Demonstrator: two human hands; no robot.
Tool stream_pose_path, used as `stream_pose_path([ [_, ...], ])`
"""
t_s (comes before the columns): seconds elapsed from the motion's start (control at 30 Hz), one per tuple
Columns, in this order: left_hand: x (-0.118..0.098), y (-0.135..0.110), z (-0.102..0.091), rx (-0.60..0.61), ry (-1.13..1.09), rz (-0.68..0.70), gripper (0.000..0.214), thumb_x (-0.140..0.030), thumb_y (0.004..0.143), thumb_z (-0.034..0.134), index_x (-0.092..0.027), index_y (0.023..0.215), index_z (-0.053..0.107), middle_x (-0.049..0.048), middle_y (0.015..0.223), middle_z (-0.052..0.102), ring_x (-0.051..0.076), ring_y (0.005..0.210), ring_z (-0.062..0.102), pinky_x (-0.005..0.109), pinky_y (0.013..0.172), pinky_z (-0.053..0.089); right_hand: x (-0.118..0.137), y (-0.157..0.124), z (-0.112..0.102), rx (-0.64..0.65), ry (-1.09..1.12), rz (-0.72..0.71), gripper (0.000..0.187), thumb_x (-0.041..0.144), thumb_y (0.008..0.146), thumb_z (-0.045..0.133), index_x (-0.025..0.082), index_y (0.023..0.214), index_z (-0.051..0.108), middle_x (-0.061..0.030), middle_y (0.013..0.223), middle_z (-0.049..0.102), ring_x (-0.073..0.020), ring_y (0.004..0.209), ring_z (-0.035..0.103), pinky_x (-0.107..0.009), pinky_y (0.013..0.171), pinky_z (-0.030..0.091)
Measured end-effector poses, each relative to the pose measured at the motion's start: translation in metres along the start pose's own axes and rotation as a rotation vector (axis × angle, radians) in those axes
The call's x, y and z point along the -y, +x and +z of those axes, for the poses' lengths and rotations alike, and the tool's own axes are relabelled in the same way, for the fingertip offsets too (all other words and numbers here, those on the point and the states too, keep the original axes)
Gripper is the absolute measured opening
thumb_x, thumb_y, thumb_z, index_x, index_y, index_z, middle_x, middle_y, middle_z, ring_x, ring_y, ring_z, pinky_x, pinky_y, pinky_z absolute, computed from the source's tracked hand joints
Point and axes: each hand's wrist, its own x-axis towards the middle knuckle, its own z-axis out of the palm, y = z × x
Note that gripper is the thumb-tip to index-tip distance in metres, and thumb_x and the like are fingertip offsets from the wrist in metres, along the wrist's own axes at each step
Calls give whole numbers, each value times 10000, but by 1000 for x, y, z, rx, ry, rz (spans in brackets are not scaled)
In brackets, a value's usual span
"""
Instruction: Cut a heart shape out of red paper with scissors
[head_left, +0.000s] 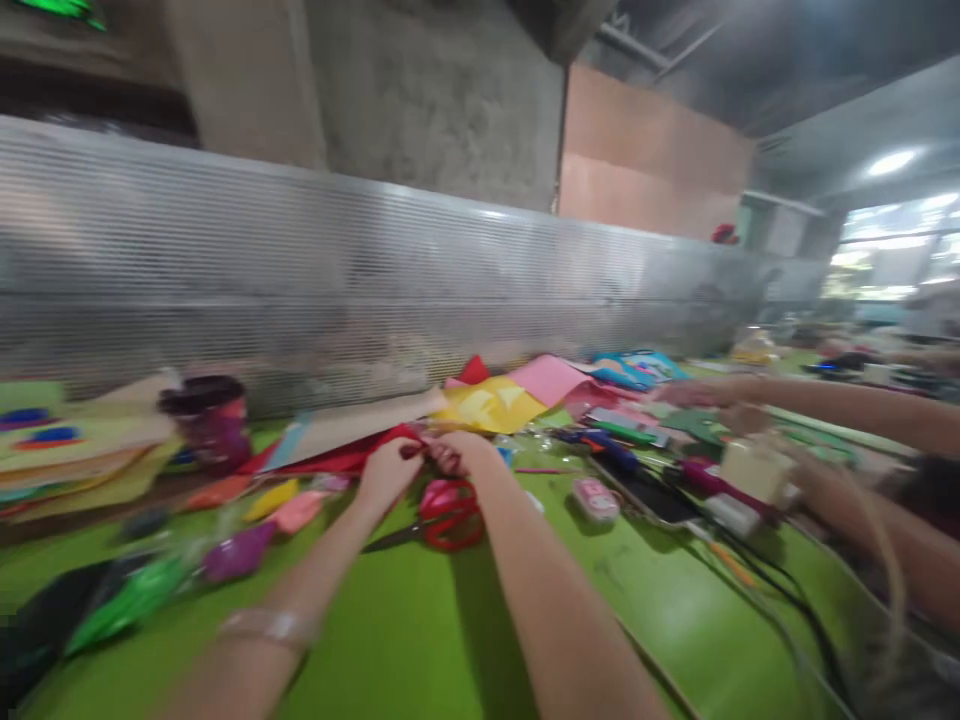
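Observation:
My left hand (386,472) and my right hand (459,453) meet over a green table (420,640), both pinched on a small dark red piece of paper (415,447) held between them. Just below the hands, red-handled scissors (448,514) lie flat on the table. A larger red sheet (330,460) spreads to the left behind my left hand. The picture is blurred by motion, so finger detail is soft.
Yellow (491,405), pink (551,378) and blue (637,368) paper sheets lie behind. A dark cup (212,418) stands at the left beside stacked card (75,450). Another person's arms (840,410) reach in from the right. A phone (649,492), cables and small items crowd the right side.

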Motion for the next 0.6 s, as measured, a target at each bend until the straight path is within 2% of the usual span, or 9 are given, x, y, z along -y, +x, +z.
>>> stream_pose_path([
  [0.07,2,3,1,-7,-10,-21,121,-204,768,591,-167,866,651,54,941,679,189,905,619,306,851,455,-3,17,-5,29,1,69,308,312,882,529,151,1144,527,-76,1119,563,-182,924,583,-378,766,509],
  [0.13,2,5,2,8,-32,-36,147,-257,835,584,-135,905,625,52,946,654,178,892,612,376,841,471,-5,27,-9,43,9,114,308,313,881,531,145,1138,530,-77,1108,566,-179,912,586,-369,756,511],
  [0.2,1,6,1,21,-52,-55,191,-300,871,551,-134,950,606,57,983,629,177,894,602,388,817,487,-7,32,-11,49,20,150,297,311,884,526,148,1132,532,-71,1092,572,-171,891,589,-359,740,515],
  [0.43,0,11,-2,71,-57,-102,217,-301,881,536,-144,1022,585,70,1052,597,182,909,590,380,792,500,-9,43,-16,80,97,205,240,307,894,513,140,1062,553,-43,961,595,-118,739,588,-272,615,517],
  [0.6,-2,10,-3,61,-47,-97,225,-308,879,540,-139,1021,585,70,1051,597,190,924,586,393,804,493,-12,48,-18,105,145,208,206,290,895,515,132,1019,558,-20,878,592,-88,650,566,-224,537,493],
])
